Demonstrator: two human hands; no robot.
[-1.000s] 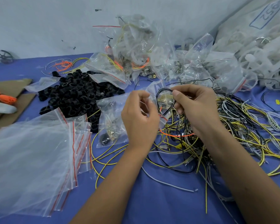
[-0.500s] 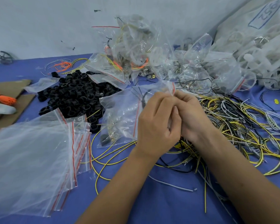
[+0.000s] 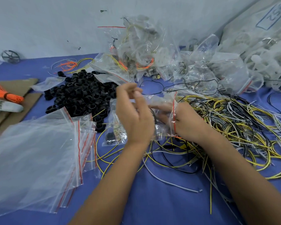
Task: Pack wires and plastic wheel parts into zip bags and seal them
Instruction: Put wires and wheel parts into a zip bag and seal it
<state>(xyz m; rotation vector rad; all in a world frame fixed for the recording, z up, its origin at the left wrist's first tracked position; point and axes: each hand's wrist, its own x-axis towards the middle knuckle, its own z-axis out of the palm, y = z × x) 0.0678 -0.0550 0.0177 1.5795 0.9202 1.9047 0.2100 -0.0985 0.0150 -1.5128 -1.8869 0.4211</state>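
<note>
Empty zip bags point(image 3: 39, 151) stacked at near left of tabletop point(image 3: 152, 200), kept within reach. Mid-scene, zip bag point(image 3: 161, 111) held open above tabletop: mouth with red strip gripped by right hand point(image 3: 187, 122), fingers clamped on plastic. Left hand point(image 3: 133, 114) raised at bag's other side, fingers loosely curled; grip cannot be told through blur. Loose wires point(image 3: 234, 124) heaped right, black wheel parts point(image 3: 83, 93) behind left. Filled bags point(image 3: 144, 62) piled against wall.

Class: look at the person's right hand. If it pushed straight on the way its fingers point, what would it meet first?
The right hand reaches leftward inside the zip bag, so it would probably meet the bag's far wall, then the left hand. Depth is unclear.
</note>
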